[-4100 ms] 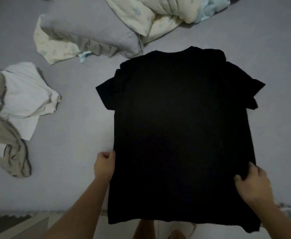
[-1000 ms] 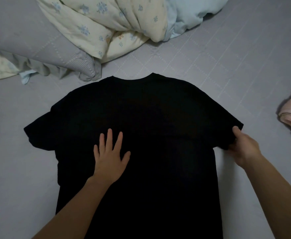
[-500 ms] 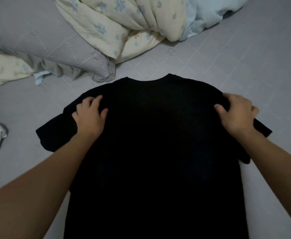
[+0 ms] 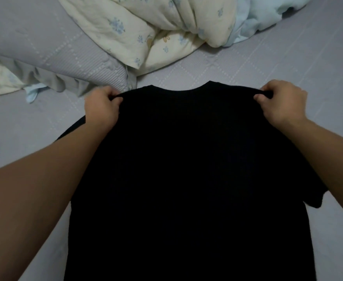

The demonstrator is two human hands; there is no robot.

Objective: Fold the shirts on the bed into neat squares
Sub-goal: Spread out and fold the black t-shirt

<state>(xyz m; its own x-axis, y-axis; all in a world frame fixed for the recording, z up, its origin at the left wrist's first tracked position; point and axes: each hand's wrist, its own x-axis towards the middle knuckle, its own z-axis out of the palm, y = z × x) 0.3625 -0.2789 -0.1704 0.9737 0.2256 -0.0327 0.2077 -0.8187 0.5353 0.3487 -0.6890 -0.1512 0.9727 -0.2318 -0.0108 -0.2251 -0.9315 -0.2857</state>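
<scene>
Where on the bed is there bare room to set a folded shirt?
Bare bedcover right of the shirt and right hand; a smaller patch left of the left hand. Crowded beyond the collar: pillow and quilt.

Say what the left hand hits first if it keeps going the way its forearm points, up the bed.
Most likely the grey pillow: the left hand, pinching the black shirt at the shoulder, sits just short of the pillow's corner. Depth is unclear, so it might slide past over bare sheet.

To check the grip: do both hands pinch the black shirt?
Yes, the left hand and right hand each pinch the black shirt at a shoulder.
</scene>
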